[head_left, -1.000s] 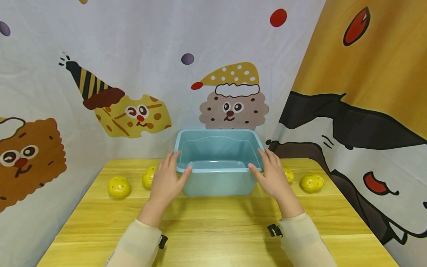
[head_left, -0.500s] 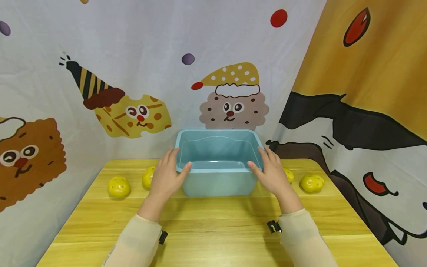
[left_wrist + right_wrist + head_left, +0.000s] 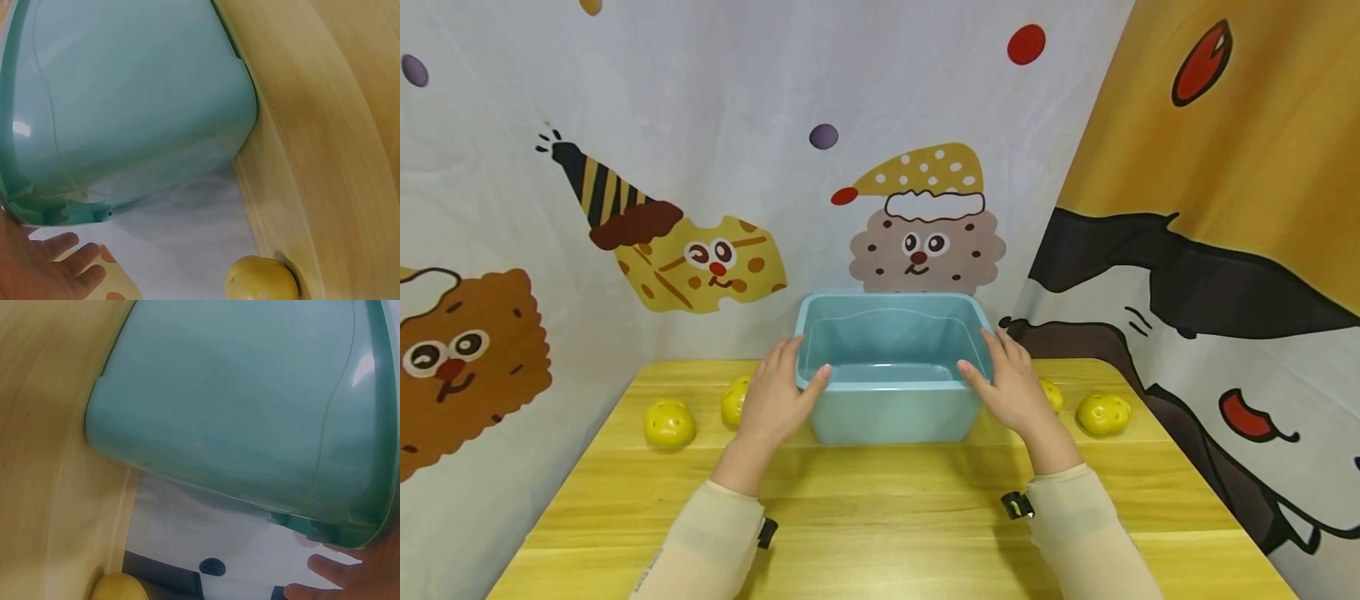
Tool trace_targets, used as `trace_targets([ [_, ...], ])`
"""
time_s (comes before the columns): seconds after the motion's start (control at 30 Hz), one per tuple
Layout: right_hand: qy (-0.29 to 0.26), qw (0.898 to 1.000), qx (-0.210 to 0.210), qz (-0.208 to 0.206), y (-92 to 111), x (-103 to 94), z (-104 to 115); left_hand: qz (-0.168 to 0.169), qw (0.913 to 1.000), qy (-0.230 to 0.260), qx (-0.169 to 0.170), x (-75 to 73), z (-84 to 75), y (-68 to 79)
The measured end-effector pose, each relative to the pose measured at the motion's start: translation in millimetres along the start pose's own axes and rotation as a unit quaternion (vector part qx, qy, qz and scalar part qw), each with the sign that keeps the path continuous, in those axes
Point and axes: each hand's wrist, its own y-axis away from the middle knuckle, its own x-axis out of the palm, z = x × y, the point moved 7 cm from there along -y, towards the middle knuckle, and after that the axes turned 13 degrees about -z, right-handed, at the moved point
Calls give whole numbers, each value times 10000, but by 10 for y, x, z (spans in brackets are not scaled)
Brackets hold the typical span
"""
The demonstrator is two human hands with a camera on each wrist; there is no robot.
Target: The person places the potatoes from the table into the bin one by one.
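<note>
A light blue plastic storage bin (image 3: 891,414) stands upright on the wooden table, and nothing shows inside it. My left hand (image 3: 772,397) holds its near left corner, thumb over the front rim and fingers along the left side. At the near right corner, my right hand (image 3: 1015,392) holds the rim in the same way. The left wrist view shows spread fingers (image 3: 80,258) outside the bin's wall, under its lip. Similar spread fingers (image 3: 328,575) appear below the lip in the right wrist view. Both thumbs are hidden in the wrist views.
Yellow, dimpled, potato-like lumps lie on the table (image 3: 880,517): a left one (image 3: 670,423), one partly behind my left hand (image 3: 734,402), one partly behind my right hand (image 3: 1051,395), and a right one (image 3: 1103,414). A printed cloth (image 3: 715,100) hangs behind.
Both hands have shifted slightly, with the thumbs a little further over the front rim. The bin and the yellow lumps stay in place.
</note>
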Motion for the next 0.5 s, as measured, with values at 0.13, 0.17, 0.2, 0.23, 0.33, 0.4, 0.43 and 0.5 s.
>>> trace_targets([
  [0.13, 12, 10000, -2, -5, -9, 2, -6, 70, 10000, 28, 13, -3, 5, -7],
  [0.17, 18, 10000, 12, 1, -8, 3, -8, 97, 9999, 37, 16, -3, 5, -9],
  [0.2, 25, 10000, 22, 22, -9, 4, -9, 117, 9999, 29, 10, -1, 8, -11],
  [0.23, 25, 10000, 32, 46, -8, 6, -11, 142, 9999, 16, 15, 0, 10, -13],
  [0.33, 45, 9998, 81, 148, -3, 12, -10, 202, 9998, -19, -1, 5, 15, -18],
  [0.4, 60, 9997, 92, 207, 0, 15, -12, 246, 9997, -42, -14, 10, 20, -20],
  [0.43, 68, 9997, 99, 230, 2, 16, -15, 271, 9996, -42, -30, 14, 23, -21],
  [0.5, 91, 9996, 111, 260, 2, 19, -18, 317, 9995, -30, -70, 24, 30, -18],
])
